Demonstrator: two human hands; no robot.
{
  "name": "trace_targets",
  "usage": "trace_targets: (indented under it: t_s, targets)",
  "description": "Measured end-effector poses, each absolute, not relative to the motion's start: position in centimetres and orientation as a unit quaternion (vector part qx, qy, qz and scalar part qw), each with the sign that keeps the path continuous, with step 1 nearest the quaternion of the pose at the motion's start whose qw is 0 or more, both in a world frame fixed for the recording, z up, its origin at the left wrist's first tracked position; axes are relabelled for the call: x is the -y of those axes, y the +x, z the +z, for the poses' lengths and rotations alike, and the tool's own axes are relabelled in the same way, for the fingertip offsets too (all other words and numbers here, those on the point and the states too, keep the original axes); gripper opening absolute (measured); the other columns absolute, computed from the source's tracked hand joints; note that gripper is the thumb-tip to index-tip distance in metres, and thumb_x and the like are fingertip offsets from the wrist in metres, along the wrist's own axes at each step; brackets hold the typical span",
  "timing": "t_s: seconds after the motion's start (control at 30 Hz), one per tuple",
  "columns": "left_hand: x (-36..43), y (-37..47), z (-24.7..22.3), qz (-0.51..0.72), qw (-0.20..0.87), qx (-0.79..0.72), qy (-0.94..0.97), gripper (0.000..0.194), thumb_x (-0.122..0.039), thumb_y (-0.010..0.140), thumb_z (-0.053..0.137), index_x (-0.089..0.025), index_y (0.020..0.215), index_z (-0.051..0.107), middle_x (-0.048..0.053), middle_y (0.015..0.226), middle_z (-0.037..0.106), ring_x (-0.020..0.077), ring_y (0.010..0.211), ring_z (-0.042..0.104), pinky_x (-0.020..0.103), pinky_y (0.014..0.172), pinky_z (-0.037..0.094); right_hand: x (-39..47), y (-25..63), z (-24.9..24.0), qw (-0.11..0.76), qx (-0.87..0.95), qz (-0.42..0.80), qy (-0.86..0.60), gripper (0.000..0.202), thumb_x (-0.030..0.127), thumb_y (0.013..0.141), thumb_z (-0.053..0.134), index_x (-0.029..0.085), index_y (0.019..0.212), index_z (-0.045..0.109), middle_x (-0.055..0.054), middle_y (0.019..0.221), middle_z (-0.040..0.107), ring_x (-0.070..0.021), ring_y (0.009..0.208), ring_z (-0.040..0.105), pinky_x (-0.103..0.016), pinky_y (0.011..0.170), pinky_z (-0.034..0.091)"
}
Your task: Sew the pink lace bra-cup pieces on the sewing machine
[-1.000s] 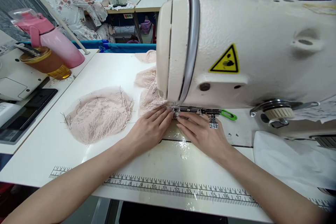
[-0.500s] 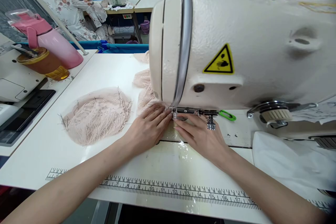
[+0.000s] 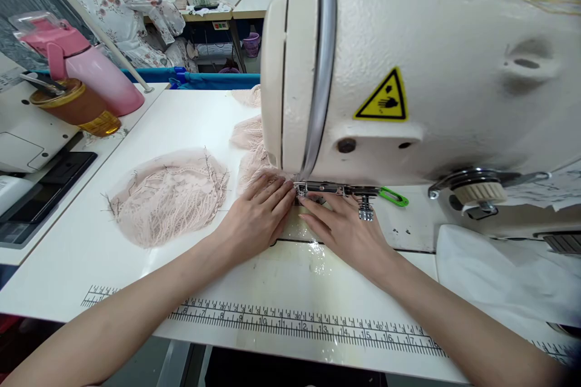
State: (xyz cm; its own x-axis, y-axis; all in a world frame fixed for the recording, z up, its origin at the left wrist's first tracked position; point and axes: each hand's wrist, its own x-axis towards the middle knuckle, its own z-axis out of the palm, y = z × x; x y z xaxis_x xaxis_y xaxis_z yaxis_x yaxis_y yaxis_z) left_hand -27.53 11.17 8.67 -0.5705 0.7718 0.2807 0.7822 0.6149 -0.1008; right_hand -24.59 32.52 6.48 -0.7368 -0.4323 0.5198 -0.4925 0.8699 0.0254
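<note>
A sewing machine (image 3: 376, 72) stands over the work, its presser foot (image 3: 301, 189) low between my hands. My left hand (image 3: 256, 211) lies flat with fingers stretched on the near edge of a pale pink lace fabric (image 3: 252, 160), just left of the foot. Right of the foot, my right hand (image 3: 347, 227) rests open on the machine bed, its fingertips partly hidden under the foot's metal attachment. Any fabric under those fingers is hard to see. A separate pink lace piece (image 3: 170, 199) with loose dark threads lies on the table at left.
A printed ruler (image 3: 272, 321) runs along the table's front. At left are a pink bottle (image 3: 97, 72), an amber cup (image 3: 75, 106) and a black phone-like device (image 3: 49, 193). White cloth (image 3: 490, 272) lies at right, a green clip-like item (image 3: 394, 196) behind my right hand. Another person (image 3: 122, 12) sits beyond.
The view has shifted very slightly. Both hands stay beside the presser foot in nearly the same pose, and the lace pieces look unmoved.
</note>
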Motion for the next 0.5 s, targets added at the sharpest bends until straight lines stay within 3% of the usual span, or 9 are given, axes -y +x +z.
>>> trace_targets:
  t_s: [0.37, 0.5]
  targets:
    - [-11.36, -27.38, 9.04, -0.008, 0.133, 0.895, -0.426, 0.043, -0.026, 0.100, 0.037, -0.005, 0.133, 0.053, 0.016, 0.137, 0.056, 0.0300, 0.131, 0.050, 0.050, 0.115, 0.034, -32.30, -24.61, 6.61, 0.271, 0.933, 0.011, 0.238, 0.035, 0.039, 0.099, 0.044, 0.024, 0.122, 0.065, -0.005, 0.105, 0.072, -0.0210, 0.077, 0.064, -0.042, 0.089, 0.042]
    - [-11.44, -27.43, 9.08, -0.010, 0.132, 0.899, -0.417, 0.043, -0.025, 0.099, 0.037, -0.005, 0.133, 0.054, 0.017, 0.135, 0.057, 0.0314, 0.130, 0.050, 0.051, 0.113, 0.035, -32.69, -24.78, 6.40, 0.284, 0.934, 0.026, 0.217, 0.034, 0.038, 0.100, 0.041, 0.024, 0.121, 0.065, -0.005, 0.093, 0.074, -0.0206, 0.075, 0.063, -0.040, 0.090, 0.039]
